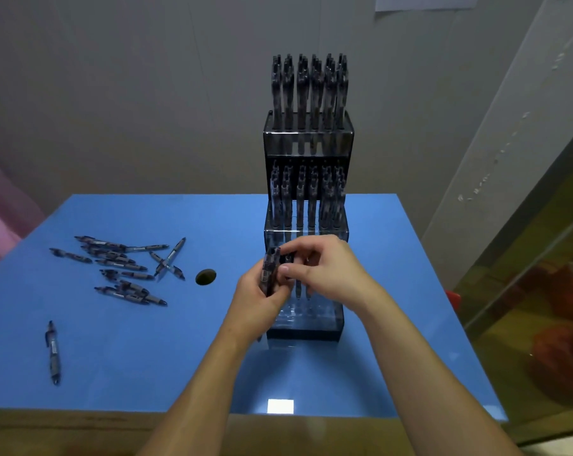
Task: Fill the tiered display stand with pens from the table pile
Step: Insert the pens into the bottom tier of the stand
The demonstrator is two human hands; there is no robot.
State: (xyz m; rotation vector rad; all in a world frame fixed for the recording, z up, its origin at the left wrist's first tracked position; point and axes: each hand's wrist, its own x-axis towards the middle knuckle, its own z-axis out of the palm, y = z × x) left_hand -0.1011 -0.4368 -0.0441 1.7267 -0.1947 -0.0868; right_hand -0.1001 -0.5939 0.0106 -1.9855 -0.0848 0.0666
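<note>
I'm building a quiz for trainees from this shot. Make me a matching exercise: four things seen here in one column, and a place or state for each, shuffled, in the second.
Things:
1. Top tier of the dark clear plastic display stand
2. Single dark pen
3. Small bundle of dark pens
4. Round hole in the blue table

Places or states:
A. held in the left hand
B. between the loose pen pile and the stand
C. filled with upright pens
D. lying alone near the table's left front

Pairs: 1-C, 2-D, 3-A, 4-B
</note>
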